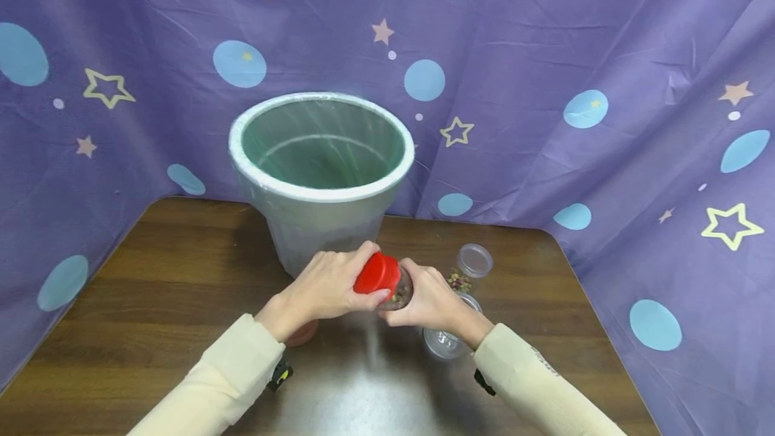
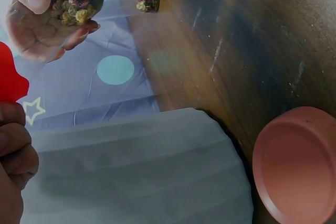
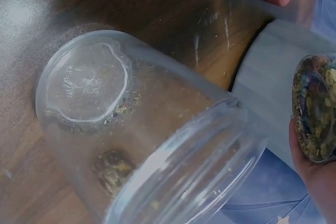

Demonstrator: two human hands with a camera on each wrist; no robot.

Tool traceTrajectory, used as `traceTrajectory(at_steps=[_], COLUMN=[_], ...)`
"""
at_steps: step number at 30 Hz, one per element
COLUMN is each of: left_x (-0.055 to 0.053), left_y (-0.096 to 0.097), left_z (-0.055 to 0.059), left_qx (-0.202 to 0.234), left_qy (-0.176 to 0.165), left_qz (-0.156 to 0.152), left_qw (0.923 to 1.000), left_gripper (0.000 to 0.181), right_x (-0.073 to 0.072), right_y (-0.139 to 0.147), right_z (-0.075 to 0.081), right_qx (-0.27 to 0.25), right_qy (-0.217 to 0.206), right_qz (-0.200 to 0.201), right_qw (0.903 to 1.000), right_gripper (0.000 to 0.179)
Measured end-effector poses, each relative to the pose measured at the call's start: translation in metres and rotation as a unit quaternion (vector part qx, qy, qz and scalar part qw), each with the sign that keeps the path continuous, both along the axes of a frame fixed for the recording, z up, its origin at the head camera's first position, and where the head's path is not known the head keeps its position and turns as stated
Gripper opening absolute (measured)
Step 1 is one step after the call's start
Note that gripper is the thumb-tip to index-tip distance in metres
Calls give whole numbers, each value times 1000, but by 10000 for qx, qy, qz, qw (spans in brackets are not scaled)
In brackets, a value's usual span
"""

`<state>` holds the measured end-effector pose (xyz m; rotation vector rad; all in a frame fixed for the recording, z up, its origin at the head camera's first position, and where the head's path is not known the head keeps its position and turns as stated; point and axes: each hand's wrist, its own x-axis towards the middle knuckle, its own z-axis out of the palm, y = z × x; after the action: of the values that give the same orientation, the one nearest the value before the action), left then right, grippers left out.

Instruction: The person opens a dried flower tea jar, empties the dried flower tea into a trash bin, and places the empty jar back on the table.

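In the head view my left hand [image 1: 327, 282] grips a red scalloped lid [image 1: 378, 274], with the thumb along its lower edge. My right hand [image 1: 426, 298] holds a clear jar [image 1: 401, 295] partly filled with dried flower buds. Lid and jar overlap in this view, in front of the bucket. From the left wrist, yellow and dark pink buds [image 2: 79, 1] show through the jar wall, and curled fingers [image 2: 16, 150] sit below the red lid [image 2: 10, 74]. The right wrist view shows the held jar [image 3: 317, 108] at its right edge.
Behind my hands stands a large grey bucket [image 1: 321, 192] with a clear liner. Another clear jar [image 1: 447, 345] is under my right forearm, beside dried flowers [image 1: 458, 281] and a clear round lid [image 1: 475, 260]. A pinkish round object [image 2: 296, 166] rests by the bucket. Purple cloth [image 1: 502, 39] surrounds the table.
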<state>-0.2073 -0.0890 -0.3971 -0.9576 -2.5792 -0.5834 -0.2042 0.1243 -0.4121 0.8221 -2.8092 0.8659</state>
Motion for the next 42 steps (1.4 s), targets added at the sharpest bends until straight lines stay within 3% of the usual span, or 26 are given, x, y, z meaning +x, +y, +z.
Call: traceTrajectory(at_steps=[4, 10, 18, 23, 26, 30, 34, 37, 42], left_x=[0, 2, 4, 3, 2, 1, 0, -1, 2], left_y=[1, 3, 8, 8, 5, -3, -13, -19, -22], left_z=[1, 4, 11, 15, 14, 15, 18, 21, 24], left_qx=[-16, 124, 509, 675, 764, 892, 955, 844, 651], left_qy=[-93, -591, -1512, -1667, -1700, -1816, -1796, -1574, -1088], left_qz=[73, 278, 800, 940, 826, 457, -53, -304, -582], left_qw=[9999, 9978, 9839, 9792, 9790, 9783, 9791, 9834, 9902], left_gripper=[49, 45, 41, 44, 47, 52, 62, 72, 74], right_x=[0, 0, 0, -2, -5, -7, -8, -9, -9], right_y=[-1, -1, -5, -5, -2, 5, 10, 11, 15], right_z=[-1, -3, -4, 1, 7, 13, 18, 20, 25], right_qx=[-31, 0, -1, 13, 72, 251, 380, 409, 334], right_qy=[71, 264, 710, 635, 209, -352, -247, -183, -507], right_qz=[-62, -181, -422, -488, -338, 78, 337, 355, 442], right_qw=[10000, 9995, 9966, 9968, 9992, 9990, 9984, 9984, 9972], right_gripper=[50, 53, 54, 57, 67, 76, 71, 70, 72])
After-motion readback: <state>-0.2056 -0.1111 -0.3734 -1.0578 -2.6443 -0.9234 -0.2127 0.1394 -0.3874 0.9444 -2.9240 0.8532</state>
